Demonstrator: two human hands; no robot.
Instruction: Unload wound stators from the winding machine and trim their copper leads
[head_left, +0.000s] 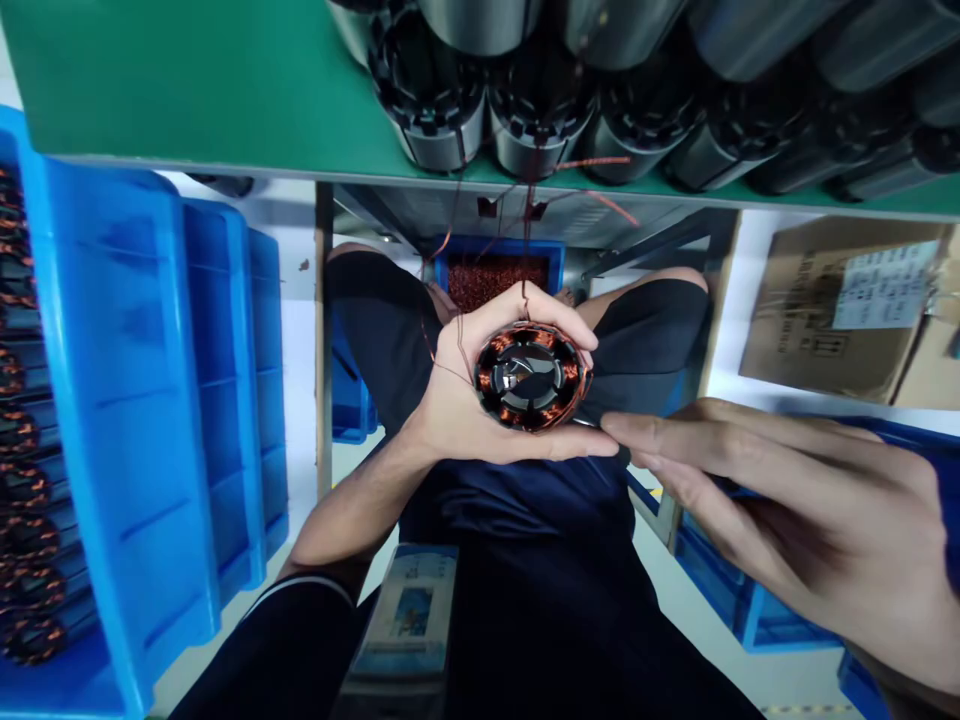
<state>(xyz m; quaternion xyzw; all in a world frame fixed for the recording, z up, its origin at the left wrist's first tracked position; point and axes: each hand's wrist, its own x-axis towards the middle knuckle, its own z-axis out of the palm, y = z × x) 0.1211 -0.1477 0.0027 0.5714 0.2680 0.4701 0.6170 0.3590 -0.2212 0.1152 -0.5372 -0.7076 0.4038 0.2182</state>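
Note:
In the middle of the head view my left hand [465,400] is wrapped round a motor stator [531,415], its open end turned up toward me. Copper windings ring its black slotted insulator, and loose copper wires trail from it toward the bench. My right hand [795,500] comes in from the right with thumb and forefinger pinched together. Between their tips is a thin metal tool [586,422], its point near the stator's lower right rim by my left fingertips. Most of that tool is hidden by the fingers.
Several metal motor cylinders [439,140] stand on the green bench [187,90] ahead. Blue crates [142,400] on the left hold copper-wound stators [30,540]. Below the bench sits a blue bin [555,262] of copper scraps. A cardboard box [795,300] and more blue crates [787,620] are at right.

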